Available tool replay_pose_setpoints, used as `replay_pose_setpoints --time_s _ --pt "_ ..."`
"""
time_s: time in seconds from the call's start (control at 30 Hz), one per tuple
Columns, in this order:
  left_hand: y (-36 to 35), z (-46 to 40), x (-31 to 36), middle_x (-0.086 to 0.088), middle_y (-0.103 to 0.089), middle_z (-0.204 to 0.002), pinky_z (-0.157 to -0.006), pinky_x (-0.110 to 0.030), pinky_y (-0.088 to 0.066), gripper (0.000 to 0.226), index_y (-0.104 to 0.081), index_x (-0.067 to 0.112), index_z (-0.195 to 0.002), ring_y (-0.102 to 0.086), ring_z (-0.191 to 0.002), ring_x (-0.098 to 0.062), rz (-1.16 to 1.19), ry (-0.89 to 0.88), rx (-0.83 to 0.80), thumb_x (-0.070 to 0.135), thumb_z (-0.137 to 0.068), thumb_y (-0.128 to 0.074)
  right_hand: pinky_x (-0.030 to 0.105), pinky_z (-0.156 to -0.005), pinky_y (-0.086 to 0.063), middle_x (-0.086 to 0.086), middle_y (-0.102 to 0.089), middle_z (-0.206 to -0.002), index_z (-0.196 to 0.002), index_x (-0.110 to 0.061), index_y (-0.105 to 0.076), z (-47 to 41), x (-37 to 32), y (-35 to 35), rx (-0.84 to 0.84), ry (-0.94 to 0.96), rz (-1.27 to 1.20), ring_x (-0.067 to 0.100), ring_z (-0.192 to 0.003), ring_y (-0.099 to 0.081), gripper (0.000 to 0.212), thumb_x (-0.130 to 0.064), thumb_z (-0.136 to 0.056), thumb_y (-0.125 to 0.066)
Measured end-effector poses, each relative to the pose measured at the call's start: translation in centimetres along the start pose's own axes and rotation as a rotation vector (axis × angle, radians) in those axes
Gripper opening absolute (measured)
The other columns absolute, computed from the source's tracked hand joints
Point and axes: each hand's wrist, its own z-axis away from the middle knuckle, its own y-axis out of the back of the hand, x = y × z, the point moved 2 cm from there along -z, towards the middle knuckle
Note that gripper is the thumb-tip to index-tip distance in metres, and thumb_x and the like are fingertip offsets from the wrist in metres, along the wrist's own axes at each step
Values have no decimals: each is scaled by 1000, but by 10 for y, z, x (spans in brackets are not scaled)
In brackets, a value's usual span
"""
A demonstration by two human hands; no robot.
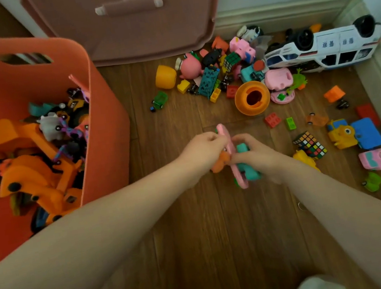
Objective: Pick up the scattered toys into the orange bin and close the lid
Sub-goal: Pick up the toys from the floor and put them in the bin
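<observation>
The orange bin [107, 112] stands at the left, open, with several toys inside, mostly orange vehicles. Its lid [131, 28] leans upright against the wall behind it. In the middle of the floor my left hand [201, 151] grips a flat pink toy [229, 149] together with an orange toy [220, 163]. My right hand [258, 152] meets it from the right and grips a teal toy [248, 169]. Many toys lie scattered beyond and to the right, among them a white toy bus [329, 47] on its roof.
An orange round cup [252, 98], a yellow cup [165, 76], two puzzle cubes [310, 145] [231, 60], pink figures, bricks and small cars cover the wooden floor up to the white skirting [288, 13]. My knees show at the bottom edge.
</observation>
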Motion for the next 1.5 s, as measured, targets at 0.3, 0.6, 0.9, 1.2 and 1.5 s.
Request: replay_pose_setpoints --time_s 0.3,0.6,0.9,1.2,1.5 --pt "109 76 22 -3 -42 -66 -44 -17 -36 27 -59 17 -74 -43 -52 -12 347 -194 221 29 -95 -47 30 -67 -52 5 -66 -99 -125 -23 -52 59 -106 -48 -289 185 -489 16 -81 -65 59 -23 -67 -66" --pt "230 114 -22 8 -61 -72 -48 -22 -39 20 -60 20 -90 -54 -55 -9 493 -194 636 37 -93 -51 41 -88 -47 8 -60 -90 -104 -12 -60 64 -229 -159 -304 297 -336 22 -84 -58 33 -31 -79 -69" --pt "253 85 -62 -7 -28 -153 -115 -33 -20 49 -37 14 -143 -23 -142 -23 136 -95 636 30 -97 -43 19 -99 -25 5 -37 -146 -138 -12 -43 57 -228 -202 132 682 553 17 -135 -33 47 -19 -92 -51" --pt "206 106 -24 -7 -57 -123 -104 -23 -23 34 -61 10 -115 -43 -123 -23 -314 -612 610 2 -83 -53 22 -108 -21 5 -41 -145 -136 -11 -46 51 -188 -133 436 806 524 18 -138 -31 39 -18 -98 -44" --pt "115 101 34 0 -63 -109 -81 -22 -41 25 -60 16 -114 -57 -99 -15 -683 -633 55 17 -93 -47 33 -86 -49 4 -63 -99 -124 -15 -56 55 -81 3 362 198 451 19 -91 -60 33 -16 -91 -53"
